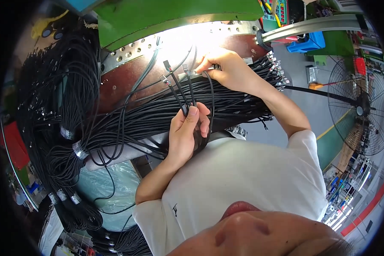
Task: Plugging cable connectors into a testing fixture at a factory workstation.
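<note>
My left hand (185, 132) is closed around a few black cables (190, 91), whose ends with small metal connectors stick up above the thumb. One of these ends carries a flat connector (185, 68), another a dark plug (166, 65). Farther off and to the right, my right hand (232, 72) pinches a black cable end between thumb and forefinger, at the edge of the bright light. What sits at its fingertips is partly washed out by glare. Below both hands a thick bundle of black cables (149, 119) lies across the bench.
A green machine body (179, 19) stands behind the brown bench top (115, 91). Tied cable bundles (79, 150) hang at the left, above a clear plastic covering (109, 187). Many cable ends (279, 70) point right. A large black fan (360, 109) stands on the right.
</note>
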{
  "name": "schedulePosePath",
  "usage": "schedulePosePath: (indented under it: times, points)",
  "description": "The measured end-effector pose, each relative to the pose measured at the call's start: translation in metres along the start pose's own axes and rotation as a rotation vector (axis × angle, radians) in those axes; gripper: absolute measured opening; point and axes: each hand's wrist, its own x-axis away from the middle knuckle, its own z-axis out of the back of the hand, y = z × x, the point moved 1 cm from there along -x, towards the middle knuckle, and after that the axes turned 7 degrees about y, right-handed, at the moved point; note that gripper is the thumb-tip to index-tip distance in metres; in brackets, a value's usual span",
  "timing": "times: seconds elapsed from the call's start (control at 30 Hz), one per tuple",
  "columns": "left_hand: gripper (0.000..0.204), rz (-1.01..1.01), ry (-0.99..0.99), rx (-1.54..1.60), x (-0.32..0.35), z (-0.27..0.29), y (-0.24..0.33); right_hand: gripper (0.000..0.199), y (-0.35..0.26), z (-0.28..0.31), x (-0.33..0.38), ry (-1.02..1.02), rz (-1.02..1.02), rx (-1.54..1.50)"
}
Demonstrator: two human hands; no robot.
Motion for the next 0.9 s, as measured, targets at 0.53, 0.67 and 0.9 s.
schedulePosePath:
  times: [0.53,0.67,0.9]
  points:
    - [0.039,-0.177,-0.025,-0.404,0.006,-0.016,0.023,0.03,0.003,0.019,0.029,0.467,0.643,0.548]
    - [0.042,0.177,-0.217,-0.224,-0.003,-0.014,0.024,0.02,-0.002,0.012,0.03,0.201,0.605,0.619]
    - [0.041,0.22,-0.242,-0.152,-0.008,-0.017,0.016,0.025,-0.007,0.026,0.017,0.028,0.628,0.63]
